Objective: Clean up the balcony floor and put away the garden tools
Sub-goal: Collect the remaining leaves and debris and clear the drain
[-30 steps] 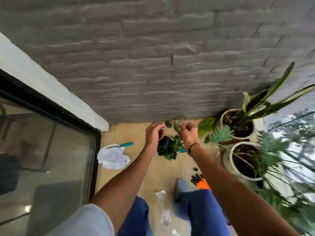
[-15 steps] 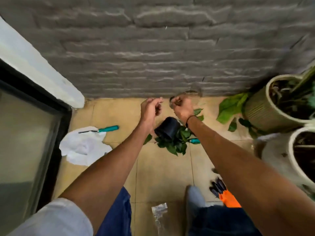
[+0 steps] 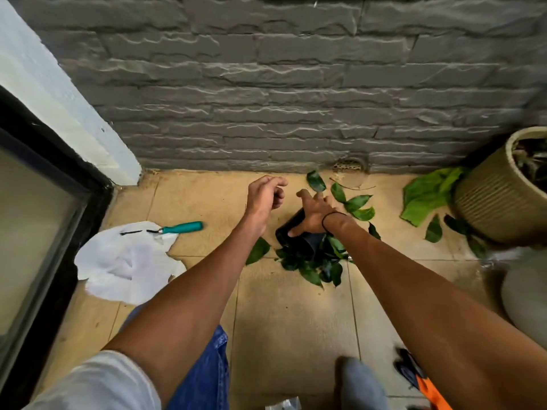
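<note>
Far left: glass door w/ black frame (image 3: 44, 232), white wall edge above it. On the tan floor tiles (image 3: 290, 315) lies a white cloth (image 3: 127, 267); teal-handled garden tool (image 3: 177, 228) rests w/ its metal end on the cloth's top edge, handle on the tile.

Center: left hand (image 3: 263, 196) hovers above the floor, fingers loosely curled, holding nothing. Just right of it, right hand (image 3: 313, 214) reaches down w/ fingers spread and straight, palm over the black pot (image 3: 288, 232), which lies tipped on its side; can't tell if palm actually touches. Dark leafy plant (image 3: 313, 261) spills out of the pot toward the camera. Loose leaves (image 3: 355, 202) scattered by the grey stone wall (image 3: 266, 99), near a drain grate (image 3: 347, 164).

Right: big light-green leaf (image 3: 426, 193) beside a ribbed beige planter (image 3: 491, 202). Bottom right: orange-and-black glove (image 3: 414, 377), partly hidden by the right forearm.
</note>
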